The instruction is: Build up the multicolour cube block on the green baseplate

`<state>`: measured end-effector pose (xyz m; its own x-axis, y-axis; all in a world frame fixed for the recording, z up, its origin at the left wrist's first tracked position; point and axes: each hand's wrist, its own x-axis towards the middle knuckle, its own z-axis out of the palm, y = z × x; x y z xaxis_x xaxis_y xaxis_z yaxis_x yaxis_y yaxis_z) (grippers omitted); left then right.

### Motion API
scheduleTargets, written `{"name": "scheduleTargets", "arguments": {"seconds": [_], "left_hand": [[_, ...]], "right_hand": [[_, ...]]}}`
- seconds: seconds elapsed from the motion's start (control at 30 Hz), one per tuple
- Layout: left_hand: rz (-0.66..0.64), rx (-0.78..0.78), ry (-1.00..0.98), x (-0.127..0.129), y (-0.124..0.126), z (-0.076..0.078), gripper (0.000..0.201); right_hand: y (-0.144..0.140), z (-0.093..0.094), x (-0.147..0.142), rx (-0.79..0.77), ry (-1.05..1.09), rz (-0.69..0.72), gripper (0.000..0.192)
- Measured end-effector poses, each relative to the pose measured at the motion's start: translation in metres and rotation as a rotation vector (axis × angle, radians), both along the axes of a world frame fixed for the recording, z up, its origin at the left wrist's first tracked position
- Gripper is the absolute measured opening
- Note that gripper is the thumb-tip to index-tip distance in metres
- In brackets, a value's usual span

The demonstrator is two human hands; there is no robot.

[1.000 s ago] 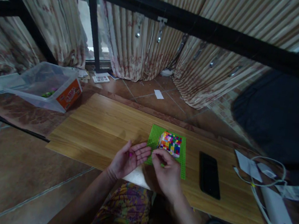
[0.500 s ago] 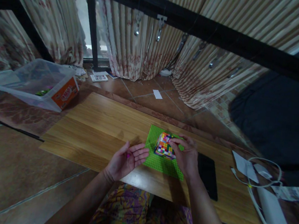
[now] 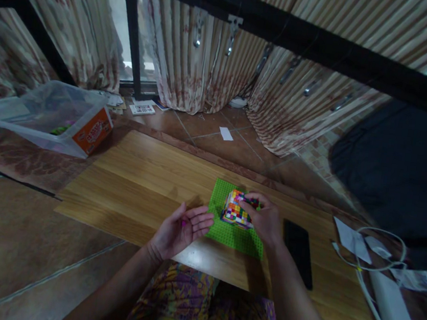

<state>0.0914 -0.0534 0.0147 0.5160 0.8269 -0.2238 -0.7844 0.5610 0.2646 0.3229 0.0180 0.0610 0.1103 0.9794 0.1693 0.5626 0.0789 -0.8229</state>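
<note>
A block of many small coloured bricks (image 3: 235, 210) stands on a green studded baseplate (image 3: 228, 233) lying on a low wooden table (image 3: 141, 182). My right hand (image 3: 263, 219) rests on the block's right side, fingers curled over its top edge. My left hand (image 3: 182, 228) lies palm up at the baseplate's left edge, fingers loosely spread, with a tiny pink piece (image 3: 182, 223) in the palm.
A black phone (image 3: 298, 252) lies right of the baseplate. White papers, a cable (image 3: 380, 251) and a white device (image 3: 393, 309) sit at the table's right end. A clear plastic bin (image 3: 54, 116) with an orange label stands far left. Curtains and a black bar hang behind.
My right hand moved from the baseplate's near edge up onto the right side of the brick block. My left hand has stayed palm up in place.
</note>
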Motion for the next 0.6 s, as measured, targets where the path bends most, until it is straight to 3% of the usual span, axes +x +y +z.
{"name": "scheduleTargets", "arguments": {"seconds": [0.27, 0.6], "left_hand": [[0.005, -0.035, 0.007, 0.0007, -0.0001, 0.0019, 0.052], [0.003, -0.056, 0.017, 0.0007, 0.0005, 0.0029, 0.054]], "right_hand": [[0.0040, -0.0021, 0.0022, -0.140, 0.075, -0.018, 0.031], [0.0100, 0.0022, 0.0041, -0.181, 0.073, 0.033, 0.032]]}}
